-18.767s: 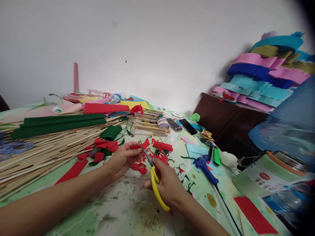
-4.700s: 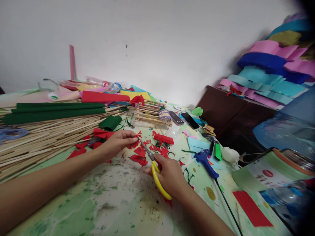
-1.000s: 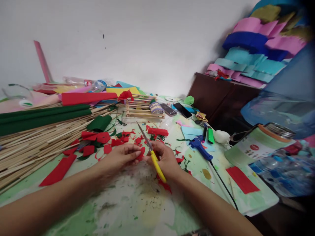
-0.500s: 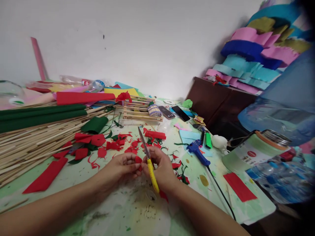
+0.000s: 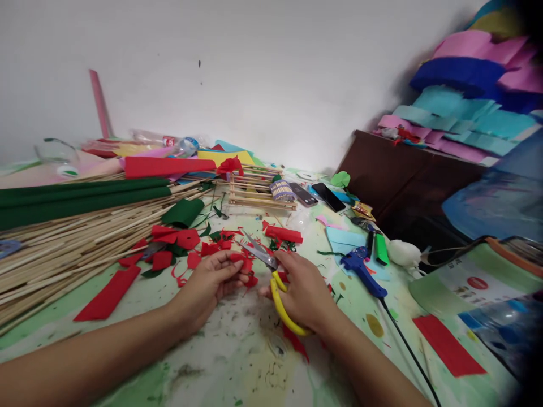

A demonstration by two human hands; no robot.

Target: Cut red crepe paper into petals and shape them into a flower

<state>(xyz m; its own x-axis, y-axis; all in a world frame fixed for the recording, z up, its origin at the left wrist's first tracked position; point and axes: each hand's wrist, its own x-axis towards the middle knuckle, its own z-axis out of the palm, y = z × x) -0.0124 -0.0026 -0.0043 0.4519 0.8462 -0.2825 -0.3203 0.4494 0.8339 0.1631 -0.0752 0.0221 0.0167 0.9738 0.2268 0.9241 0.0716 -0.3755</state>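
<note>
Yellow-handled scissors are in my right hand, their blades slightly parted and pointing up and left. My left hand pinches a small piece of red crepe paper between thumb and fingers, just left of the blades. The blades and the red piece look apart. Beyond both hands lie scattered red scraps and green bits. A long red strip rests left of my left hand, and a pointed red scrap lies beneath my right wrist.
Bundled wooden sticks with a green paper roll fill the left. A small stick frame and two phones stand behind. On the right are a blue glue gun with its cord, and a green flask.
The scissors have swung from steep to a leftward slant, and their blades have parted. My right hand has moved away from my left, which still pinches the red piece. The view has shifted left.
</note>
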